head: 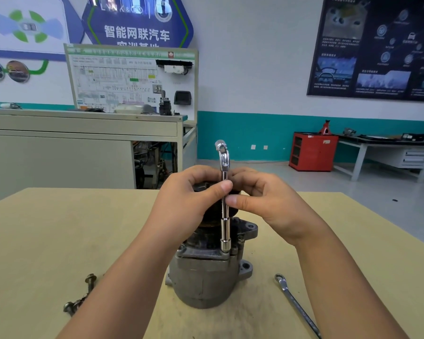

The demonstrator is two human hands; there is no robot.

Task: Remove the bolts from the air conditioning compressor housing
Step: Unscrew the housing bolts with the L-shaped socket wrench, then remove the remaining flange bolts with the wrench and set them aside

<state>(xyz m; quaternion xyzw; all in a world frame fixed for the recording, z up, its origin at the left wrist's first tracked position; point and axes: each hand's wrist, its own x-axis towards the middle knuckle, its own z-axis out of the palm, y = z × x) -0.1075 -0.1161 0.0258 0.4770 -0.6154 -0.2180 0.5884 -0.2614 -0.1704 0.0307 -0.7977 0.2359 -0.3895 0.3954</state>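
Fingers of the left hand (189, 199) and right hand (267, 204) both pinch the socket wrench (224, 223), its long axis upright, socket down on the compressor housing (203, 277) just below them; loose bolts (80, 299) lie lower left on the surface (34, 241)

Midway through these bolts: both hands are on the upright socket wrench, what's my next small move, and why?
Probably spin the socket wrench counterclockwise: its socket sits on a bolt of the compressor housing, and your left hand and right hand pinch its shaft.

Compressor (206, 277): upright on table (34, 241).
Socket wrench (224, 216): vertical, socket end on housing flange.
Left hand (189, 199): pinches shaft.
Right hand (267, 201): pinches shaft, just below.
Loose bolts (80, 299): table, left.
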